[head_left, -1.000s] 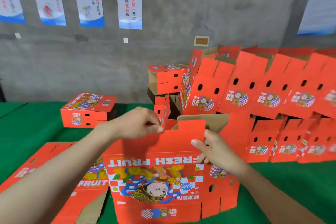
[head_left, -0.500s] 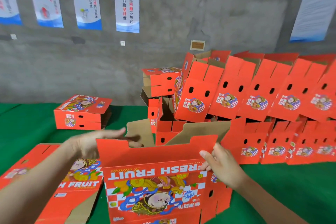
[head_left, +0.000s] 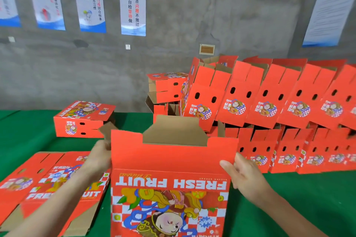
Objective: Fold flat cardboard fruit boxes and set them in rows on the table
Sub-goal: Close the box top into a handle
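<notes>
An upright red cardboard fruit box with "FRESH FRUIT" printed upside down stands in front of me, its brown inner flap showing above the top edge. My left hand grips its left edge, fingers partly hidden behind the panel. At the right edge, my right hand holds the box with the thumb on the front face. A stack of flat red boxes lies on the green table at the left.
Rows of folded red boxes are stacked two high at the right, leaning against a grey concrete wall. One closed box sits alone at the back left. Several posters hang on the wall.
The box has been opened up and turned square to me. My left hand slid from the top flap down to the left edge; my right hand shifted to the right edge.
</notes>
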